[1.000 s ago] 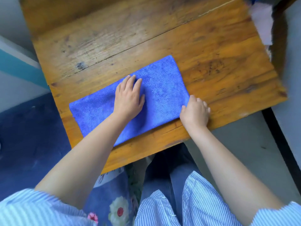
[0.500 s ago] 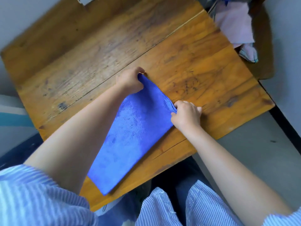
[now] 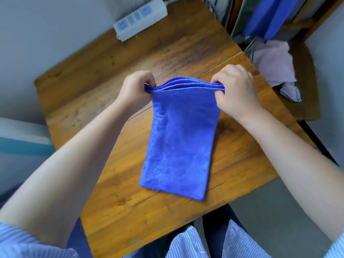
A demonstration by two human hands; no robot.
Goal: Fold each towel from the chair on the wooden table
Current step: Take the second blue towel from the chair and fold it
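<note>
Indoors, worn wooden table (image 3: 186, 53), power strip (image 3: 140, 17), grey wall (image 3: 46, 34)

Blue towel (image 3: 178, 142): plush microfibre, folded into long narrow strip, several stacked layer edges visible at far end. Far end lifted off wooden desk (image 3: 111, 86), near end lying flat close to desk's front edge. Pink towel (image 3: 273, 62): crumpled, unfolded, heaped on chair (image 3: 307, 94) beside desk's right side.

A home room: worn wooden table (image 3: 115, 101), power strip (image 3: 140, 17), chair (image 3: 305, 94) heaped with laundry (image 3: 273, 62)
</note>
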